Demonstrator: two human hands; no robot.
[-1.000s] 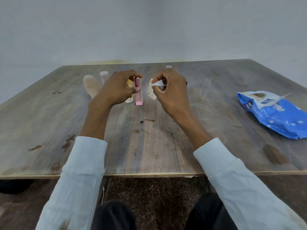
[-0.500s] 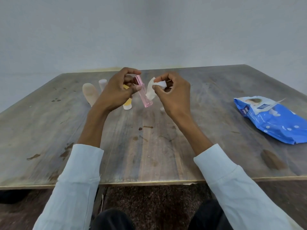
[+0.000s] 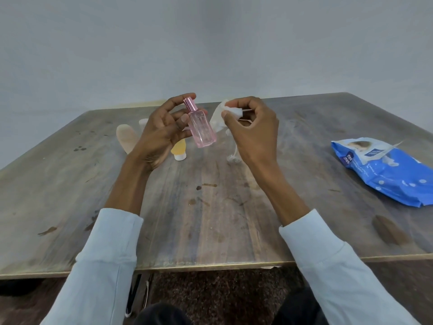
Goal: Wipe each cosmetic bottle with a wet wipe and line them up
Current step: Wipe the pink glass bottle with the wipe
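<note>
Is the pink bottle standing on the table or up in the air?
Up in the air. The left hand holds the pink bottle above the table, slightly tilted.

Occluded, cropped and illegible items, head view.
The left hand (image 3: 161,127) covers the upper part of the yellow tube (image 3: 179,150), most of the white-capped bottle (image 3: 143,121) and one edge of the beige tube (image 3: 126,137). The right hand (image 3: 251,134) hides most of what appears to be a clear bottle (image 3: 232,158). The wipes pack (image 3: 389,170) is cropped by the right edge. Lettering on the pink bottle (image 3: 201,130) is too small to read.
</note>
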